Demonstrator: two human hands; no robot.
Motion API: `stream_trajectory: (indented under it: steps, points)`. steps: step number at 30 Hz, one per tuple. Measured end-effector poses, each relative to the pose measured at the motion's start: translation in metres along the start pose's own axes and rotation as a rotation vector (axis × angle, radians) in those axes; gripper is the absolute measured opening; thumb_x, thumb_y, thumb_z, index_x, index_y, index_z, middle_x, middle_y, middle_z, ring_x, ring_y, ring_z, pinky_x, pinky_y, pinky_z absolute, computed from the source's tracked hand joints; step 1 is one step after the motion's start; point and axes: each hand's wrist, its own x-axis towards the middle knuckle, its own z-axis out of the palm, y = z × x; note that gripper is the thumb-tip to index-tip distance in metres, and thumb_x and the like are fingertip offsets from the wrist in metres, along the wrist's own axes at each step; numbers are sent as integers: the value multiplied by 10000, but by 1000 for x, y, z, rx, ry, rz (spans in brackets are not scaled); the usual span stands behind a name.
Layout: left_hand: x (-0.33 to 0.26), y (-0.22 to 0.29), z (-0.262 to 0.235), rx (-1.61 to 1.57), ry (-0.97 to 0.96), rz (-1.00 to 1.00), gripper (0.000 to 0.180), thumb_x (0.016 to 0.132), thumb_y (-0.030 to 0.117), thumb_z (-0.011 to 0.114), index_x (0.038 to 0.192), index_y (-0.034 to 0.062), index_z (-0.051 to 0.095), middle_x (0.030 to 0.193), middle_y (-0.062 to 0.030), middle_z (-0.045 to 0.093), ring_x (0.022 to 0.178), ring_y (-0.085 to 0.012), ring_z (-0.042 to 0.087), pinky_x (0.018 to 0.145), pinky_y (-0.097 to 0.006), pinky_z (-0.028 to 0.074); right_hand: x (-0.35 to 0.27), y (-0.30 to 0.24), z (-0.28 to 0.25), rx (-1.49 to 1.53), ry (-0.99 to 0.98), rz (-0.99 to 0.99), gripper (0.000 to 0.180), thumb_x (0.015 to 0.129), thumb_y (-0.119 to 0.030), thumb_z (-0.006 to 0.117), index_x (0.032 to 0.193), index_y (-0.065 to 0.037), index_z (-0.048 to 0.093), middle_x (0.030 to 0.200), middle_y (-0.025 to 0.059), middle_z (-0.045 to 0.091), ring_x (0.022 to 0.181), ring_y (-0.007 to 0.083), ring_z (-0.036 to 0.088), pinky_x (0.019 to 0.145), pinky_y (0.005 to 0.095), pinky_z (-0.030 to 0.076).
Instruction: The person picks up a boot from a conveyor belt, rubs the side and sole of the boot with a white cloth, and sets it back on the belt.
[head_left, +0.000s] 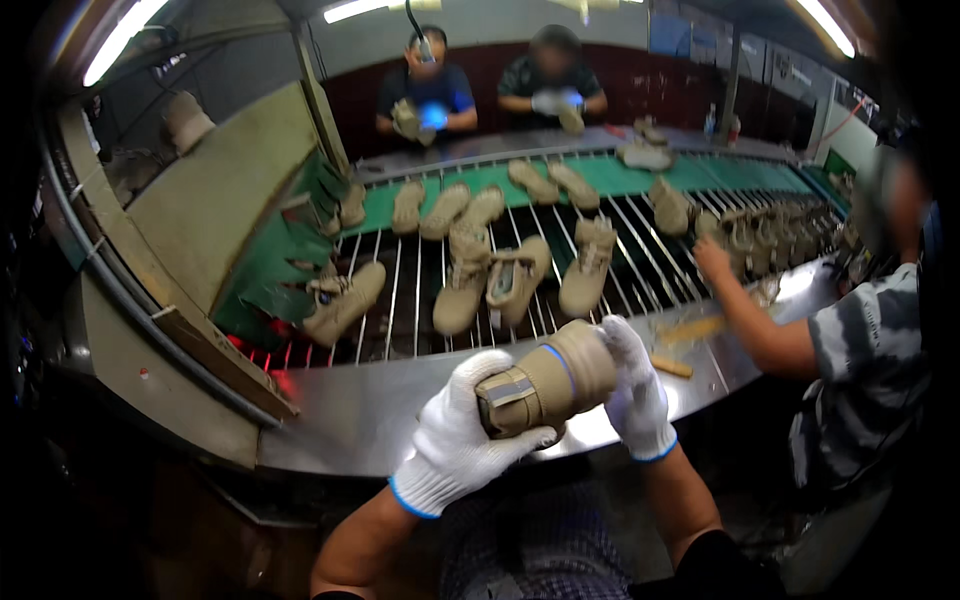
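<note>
A tan boot [540, 392], with a grey strip and a thin blue line across it, is held on its side above the near metal edge. My left hand [450, 428], in a white knit glove with a blue cuff, is closed around the boot's left end, its thumb along the underside. Against the right end is my right hand [640, 395], gloved the same way, with its fingers bent along the boot; motion blurs that end. Just beyond lie more tan boots on the rack, the nearest being one boot [590, 268] and another beside it [518, 278].
Metal bars [400, 300] form the rack, with a green belt [380, 205] behind. At left stands a machine housing with a torn green curtain [270, 265]. A co-worker's arm [765, 340] reaches in from the right near a row of shoes [780, 235]. Two people work across the line.
</note>
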Motion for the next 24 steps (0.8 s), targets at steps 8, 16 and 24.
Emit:
stream_trajectory:
  steps: [8, 16, 24]
  points:
    - [5, -11, 14, 163, 102, 58, 829, 714, 324, 1008, 1306, 19, 514, 1051, -168, 735, 895, -291, 770, 792, -394, 627, 62, -4, 34, -200, -102, 21, 229, 1031, -100, 544, 1164, 18, 688, 1342, 190, 644, 1310, 285, 584, 1162, 429, 434]
    - [11, -20, 14, 145, 100, 78, 802, 742, 344, 981, 1306, 19, 513, 1069, -191, 701, 878, -351, 755, 767, -428, 616, 105, -29, 35, -559, -311, 350, 164, 1026, -137, 638, 1103, -13, 715, 1146, 94, 707, 1124, 198, 663, 1046, 349, 508]
    - [19, -41, -11, 96, 112, -301, 928, 747, 302, 964, 1448, 32, 419, 1198, -201, 713, 1085, -344, 741, 968, -440, 594, 154, 34, 37, -291, -465, 384, 403, 1050, -188, 586, 1407, -3, 609, 1370, 109, 644, 1313, 199, 571, 1176, 350, 408]
